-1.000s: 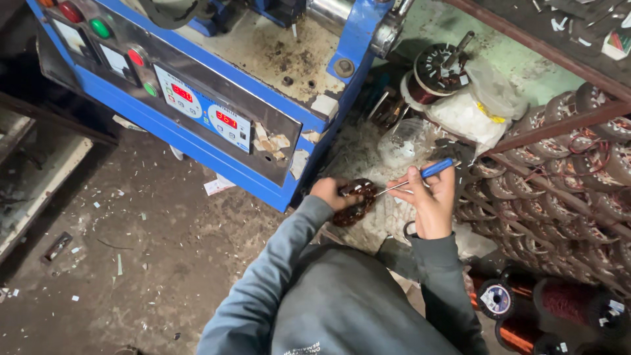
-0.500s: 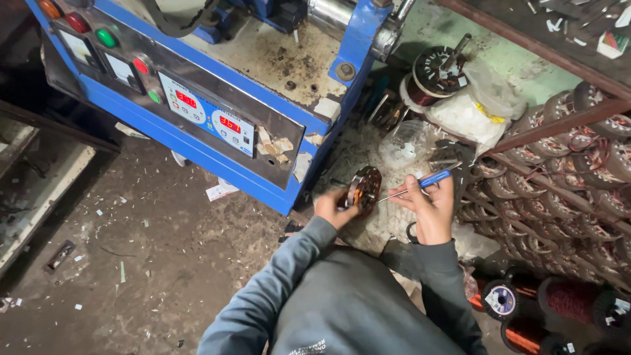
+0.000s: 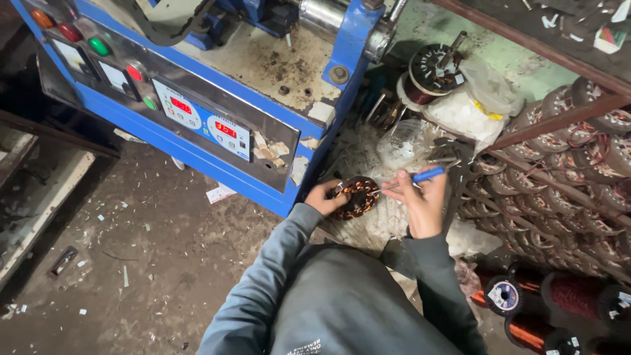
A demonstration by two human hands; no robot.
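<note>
Beside the blue machine's (image 3: pixel 197 141) corner, above the littered floor (image 3: pixel 118 263): hands on a wound stator.
Left hand (image 3: pixel 325 197) fingers grip the copper-wound stator (image 3: pixel 358 197); right hand (image 3: pixel 420 204) fingers pinch a blue-handled tool (image 3: pixel 420 176) touching it.

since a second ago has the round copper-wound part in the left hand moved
Yes. The wound stator has tipped up to face the camera, staying beside the blue machine's lower corner.

machine (image 3: pixel 217 85) left | stator (image 3: pixel 358 197) between hands, centre | shelf of stators (image 3: pixel 565 164) right | wire spools (image 3: pixel 565 299) lower right
</note>
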